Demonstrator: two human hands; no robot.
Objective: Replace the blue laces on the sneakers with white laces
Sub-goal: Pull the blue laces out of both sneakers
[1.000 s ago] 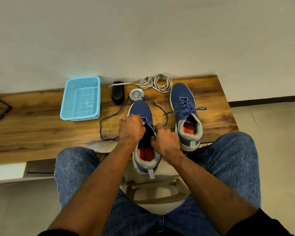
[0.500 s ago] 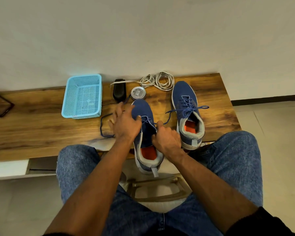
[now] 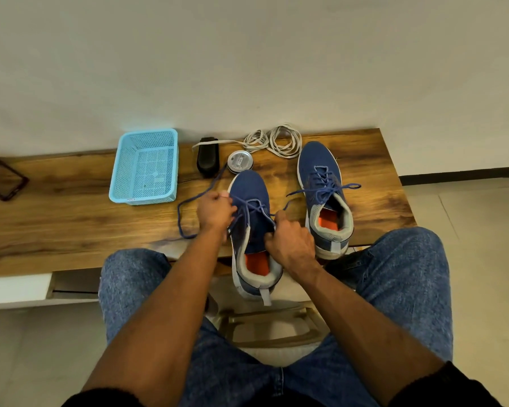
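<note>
Fingers: left hand (image 3: 215, 211) pinches the dark blue lace (image 3: 188, 201) of the near blue knit sneaker (image 3: 252, 218); right hand (image 3: 290, 239) curls on its right eyelet edge.
Near sneaker: on the wooden bench (image 3: 71, 218) edge, upper eyelets unthreaded.
Far blue sneaker (image 3: 323, 195): fully laced in blue, untouched.
White flat laces (image 3: 274, 141): coiled at the bench's back, unused.
Progress: early; I judge nearly everything remains.
</note>
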